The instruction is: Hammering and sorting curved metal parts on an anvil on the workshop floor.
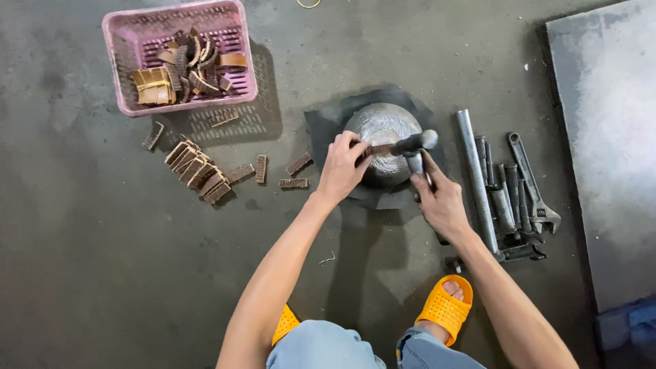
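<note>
Left hand [339,169]: pinches a brown strip [378,148] on the metal anvil [383,130].
Right hand [442,201]: grips a hammer [417,147].
Floor [102,260]: pink basket [179,56] near top edge.

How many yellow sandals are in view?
2. One yellow sandal is on the foot under the right forearm; the other sandal shows only partly beside the left forearm, mostly hidden by the knee.

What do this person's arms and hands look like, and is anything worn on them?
Both arms are bare from the elbow down, with no sleeves in view. The left hand and right hand wear no gloves, and no watch, ring or bracelet shows. Lower down, the person wears light blue-grey trousers and orange perforated slippers.
</note>
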